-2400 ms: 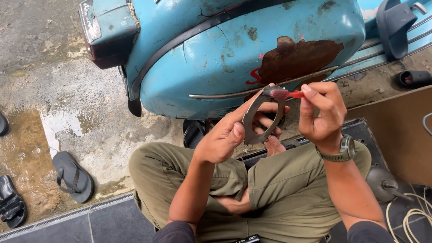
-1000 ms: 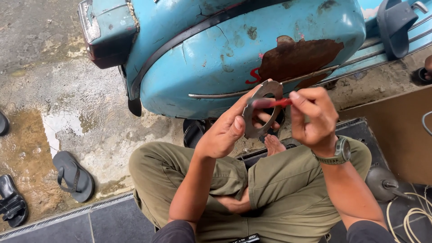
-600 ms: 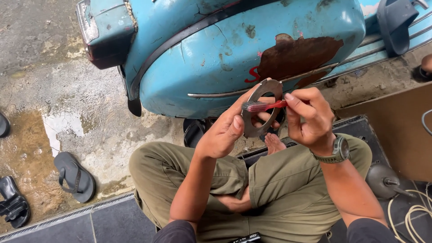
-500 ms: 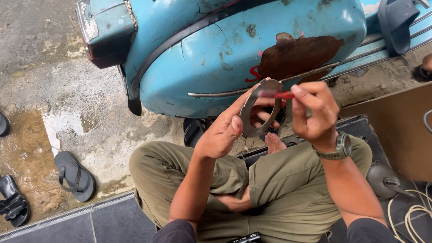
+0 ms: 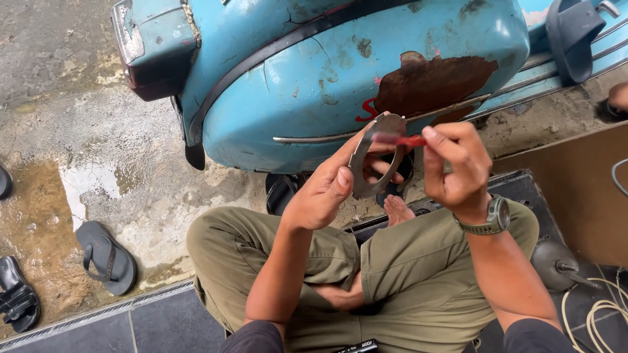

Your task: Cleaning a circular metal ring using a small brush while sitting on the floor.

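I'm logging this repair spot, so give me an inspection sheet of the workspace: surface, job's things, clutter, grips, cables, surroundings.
Surface: rough concrete ground, wet and stained at left; dark tile edge near the person.
Job's things: flat grey metal ring plate; small red-handled tool laid against its upper edge.
Clutter: grey flip-flop; black sandal.
Grips: left hand pinches the plate; right hand, wearing a wristwatch, holds the tool.
Cables: pale coiled cord at lower right.
Surroundings: light blue scooter with a rust patch; brown cardboard at right.
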